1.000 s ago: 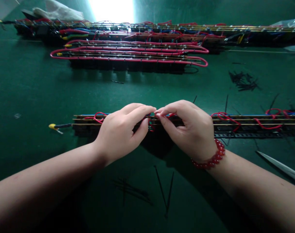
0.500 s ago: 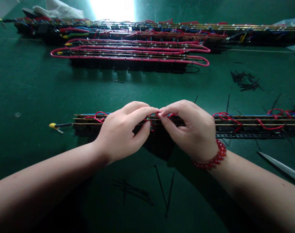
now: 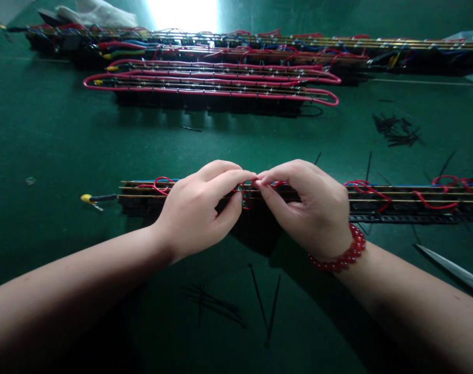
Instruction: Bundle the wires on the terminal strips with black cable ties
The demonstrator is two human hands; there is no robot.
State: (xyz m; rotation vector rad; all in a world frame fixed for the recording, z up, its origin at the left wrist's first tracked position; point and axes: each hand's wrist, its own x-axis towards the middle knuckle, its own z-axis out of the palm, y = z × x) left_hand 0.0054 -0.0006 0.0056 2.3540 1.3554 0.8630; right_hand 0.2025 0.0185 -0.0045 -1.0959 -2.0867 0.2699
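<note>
Both hands work over a long, narrow assembly (image 3: 400, 193) with brass-coloured rails, a dark underside and red wires, lying across the green table. My left hand (image 3: 203, 210) rests on it with bent fingers, thumb lower down by the near rail. Its index fingertip meets the fingertips of my right hand (image 3: 312, 210) above the rails. Thumb and index of the right hand are pinched together. What either hand grips is hidden by the fingers. Between the hands a short red wire (image 3: 246, 184) shows. A yellow-tipped dark lead (image 3: 104, 198) sticks out at the assembly's left end.
Further back lie more wired assemblies with a looped pink cable (image 3: 213, 95). Black cable ties lie in a pile (image 3: 397, 131) at the right and near the front (image 3: 215, 301). A pointed metal blade (image 3: 450, 266) lies right of my right forearm.
The whole view has shifted very slightly. Both hands keep nearly the same pose, fingertips still together over the rails.
</note>
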